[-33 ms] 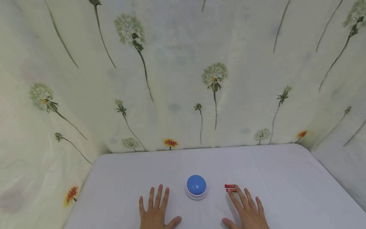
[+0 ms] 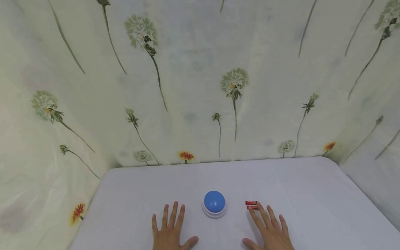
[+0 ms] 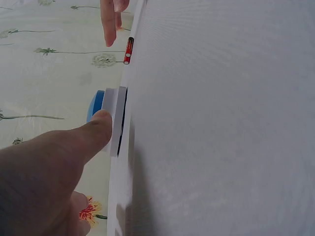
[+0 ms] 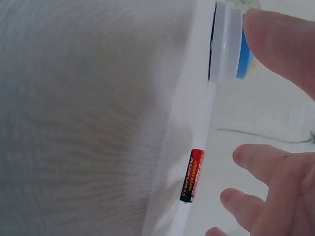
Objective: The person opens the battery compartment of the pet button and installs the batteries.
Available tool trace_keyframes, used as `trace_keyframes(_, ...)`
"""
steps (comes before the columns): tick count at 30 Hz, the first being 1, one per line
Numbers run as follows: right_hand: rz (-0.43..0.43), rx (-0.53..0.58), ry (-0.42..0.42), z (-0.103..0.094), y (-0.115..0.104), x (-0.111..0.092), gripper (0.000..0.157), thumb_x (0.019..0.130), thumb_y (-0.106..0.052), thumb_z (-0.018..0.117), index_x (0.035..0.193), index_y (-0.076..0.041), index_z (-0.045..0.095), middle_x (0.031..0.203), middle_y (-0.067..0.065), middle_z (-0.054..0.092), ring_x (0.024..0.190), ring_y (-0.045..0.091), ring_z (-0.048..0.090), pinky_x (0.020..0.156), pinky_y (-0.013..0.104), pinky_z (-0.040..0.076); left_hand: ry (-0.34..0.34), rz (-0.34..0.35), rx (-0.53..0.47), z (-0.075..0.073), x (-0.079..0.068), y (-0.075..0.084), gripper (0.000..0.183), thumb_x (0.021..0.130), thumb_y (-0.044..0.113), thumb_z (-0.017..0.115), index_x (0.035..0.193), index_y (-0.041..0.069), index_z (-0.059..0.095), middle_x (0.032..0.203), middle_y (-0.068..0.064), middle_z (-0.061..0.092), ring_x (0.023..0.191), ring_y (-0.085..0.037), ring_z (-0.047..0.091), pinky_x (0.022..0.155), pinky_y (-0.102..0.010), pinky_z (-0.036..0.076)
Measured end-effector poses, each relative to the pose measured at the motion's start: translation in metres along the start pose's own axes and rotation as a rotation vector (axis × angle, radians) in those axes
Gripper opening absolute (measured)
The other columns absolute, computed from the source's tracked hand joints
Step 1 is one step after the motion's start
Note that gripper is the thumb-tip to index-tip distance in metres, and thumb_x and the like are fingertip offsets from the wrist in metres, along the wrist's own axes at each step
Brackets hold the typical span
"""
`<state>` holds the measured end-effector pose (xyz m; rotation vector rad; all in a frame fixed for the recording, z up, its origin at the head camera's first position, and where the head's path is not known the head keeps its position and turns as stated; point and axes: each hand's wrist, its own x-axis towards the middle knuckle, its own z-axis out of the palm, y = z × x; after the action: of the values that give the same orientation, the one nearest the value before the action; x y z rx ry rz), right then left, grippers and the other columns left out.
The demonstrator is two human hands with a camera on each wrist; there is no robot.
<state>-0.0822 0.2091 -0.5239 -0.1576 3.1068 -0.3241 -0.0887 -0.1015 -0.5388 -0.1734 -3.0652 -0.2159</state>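
A blue dome button [image 2: 214,203] on a white base sits on the white table [image 2: 312,194], between my two hands. My left hand [image 2: 171,229] lies flat, fingers spread, just left of the button; its thumb [image 3: 93,132] is close beside the button's base [image 3: 114,118]. My right hand [image 2: 268,227] also lies flat with fingers straight. Two small red batteries [image 2: 251,205] lie side by side at its index fingertip; whether they touch, I cannot tell. In the right wrist view one battery [image 4: 192,175] lies beside my fingers [image 4: 266,162]. Neither hand holds anything.
A pale curtain printed with dandelions and orange flowers [image 2: 200,86] closes off the back and both sides of the table. The table's far edge meets it; the right edge runs diagonally toward me.
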Motion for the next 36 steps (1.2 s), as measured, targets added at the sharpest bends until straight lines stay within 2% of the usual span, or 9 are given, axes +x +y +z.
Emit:
trace_keyframes(6, 0.015, -0.008, -0.048, -0.001, -0.001, -0.002, 0.099, 0.065, -0.080, 0.057, 0.141, -0.018, 0.044, 0.152, 0.012, 0.029, 0.137, 0.045, 0.021, 0.105, 0.068, 0.007, 0.029, 0.020, -0.005, -0.001, -0.002, 0.000, 0.100, 0.068, 0.087, 0.043, 0.146, 0.025, 0.034, 0.155, -0.001, 0.029, 0.141, -0.034, 0.025, 0.106, -0.068, 0.010)
trace_keyframes(10, -0.002, 0.007, -0.026, 0.001, -0.001, -0.002, 0.099, 0.066, -0.081, 0.055, 0.140, -0.017, 0.044, 0.151, 0.013, 0.031, 0.136, 0.044, 0.022, 0.106, 0.067, 0.009, 0.014, 0.022, -0.028, -0.003, -0.001, 0.001, 0.100, 0.068, 0.086, 0.044, 0.147, 0.025, 0.032, 0.155, -0.003, 0.027, 0.141, -0.035, 0.025, 0.106, -0.068, 0.009)
trace_keyframes(13, -0.077, 0.075, 0.060, 0.005, 0.002, -0.001, 0.090, 0.071, -0.072, 0.060, 0.140, -0.017, 0.044, 0.148, 0.012, 0.037, 0.134, 0.039, 0.029, 0.104, 0.065, 0.018, -0.018, 0.031, -0.093, -0.005, 0.002, 0.002, 0.101, 0.070, 0.084, 0.046, 0.149, 0.024, 0.028, 0.156, -0.005, 0.025, 0.142, -0.035, 0.024, 0.106, -0.068, 0.008)
trace_keyframes(17, -0.271, 0.177, 0.249, 0.010, 0.008, 0.002, 0.078, 0.075, -0.047, 0.074, 0.140, -0.017, 0.044, 0.141, 0.005, 0.046, 0.129, 0.021, 0.039, 0.095, 0.053, 0.040, -0.038, 0.056, -0.231, -0.007, 0.007, 0.004, 0.100, 0.073, 0.080, 0.050, 0.150, 0.023, 0.023, 0.156, -0.005, 0.027, 0.142, -0.033, 0.025, 0.105, -0.069, 0.005)
trace_keyframes(19, -0.323, 0.212, 0.267, 0.010, 0.009, 0.004, 0.077, 0.076, -0.041, 0.076, 0.142, -0.019, 0.042, 0.141, 0.000, 0.046, 0.129, 0.010, 0.038, 0.090, 0.046, 0.046, -0.018, 0.064, -0.285, -0.007, 0.009, 0.006, 0.098, 0.074, 0.078, 0.051, 0.151, 0.023, 0.022, 0.155, -0.004, 0.030, 0.141, -0.032, 0.028, 0.105, -0.069, 0.005)
trace_keyframes(22, -0.285, 0.270, 0.162, 0.005, 0.007, 0.004, 0.074, 0.081, -0.046, 0.070, 0.145, -0.023, 0.038, 0.143, -0.008, 0.044, 0.131, 0.002, 0.035, 0.094, 0.040, 0.047, 0.032, 0.071, -0.340, -0.006, 0.013, 0.008, 0.095, 0.076, 0.074, 0.053, 0.150, 0.023, 0.023, 0.152, -0.002, 0.034, 0.138, -0.029, 0.034, 0.105, -0.068, 0.007)
trace_keyframes(27, -0.177, 0.362, -0.064, -0.004, 0.002, 0.005, 0.072, 0.087, -0.057, 0.055, 0.146, -0.021, 0.034, 0.146, -0.006, 0.040, 0.132, 0.019, 0.041, 0.100, 0.048, 0.042, 0.066, 0.134, -0.443, -0.003, 0.027, 0.016, 0.095, 0.077, 0.064, 0.063, 0.151, 0.022, 0.021, 0.149, -0.001, 0.040, 0.133, -0.026, 0.041, 0.105, -0.066, 0.014)
trace_keyframes(31, -0.144, 0.427, -0.150, -0.007, 0.000, 0.007, 0.075, 0.088, -0.059, 0.052, 0.147, -0.019, 0.031, 0.148, 0.000, 0.038, 0.134, 0.026, 0.039, 0.102, 0.053, 0.039, 0.047, 0.183, -0.515, 0.003, 0.042, 0.024, 0.101, 0.074, 0.061, 0.069, 0.152, 0.020, 0.020, 0.147, -0.003, 0.042, 0.132, -0.026, 0.042, 0.105, -0.067, 0.017)
trace_keyframes(36, -0.126, 0.467, -0.198, -0.008, -0.004, 0.009, 0.076, 0.087, -0.061, 0.052, 0.148, -0.020, 0.030, 0.149, 0.002, 0.036, 0.136, 0.029, 0.037, 0.102, 0.055, 0.037, 0.085, 0.195, -0.563, 0.009, 0.055, 0.032, 0.105, 0.068, 0.060, 0.074, 0.150, 0.017, 0.026, 0.146, -0.003, 0.044, 0.132, -0.026, 0.043, 0.104, -0.069, 0.013)
